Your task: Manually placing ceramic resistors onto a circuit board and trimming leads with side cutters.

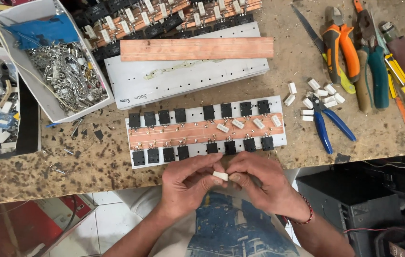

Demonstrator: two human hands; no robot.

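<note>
Both hands are working one tiny part here: the left hand (186, 183) and the right hand (259, 183) are pinching a small white block resistor (220, 176) between their fingertips, each closed on one end, holding it just off the near edge of the workbench (93, 162) above the lap. Right in front of them is sitting the copper strip board (206, 132) on its pale plate, with black transistors (180, 115) lining both long edges (a few white resistors are already lying on the copper). More loose white resistors (314, 95) are piling up near the blue-handled pliers (329, 123) at the right. A white tray of metal hardware (66, 76) is sitting far left.
</note>
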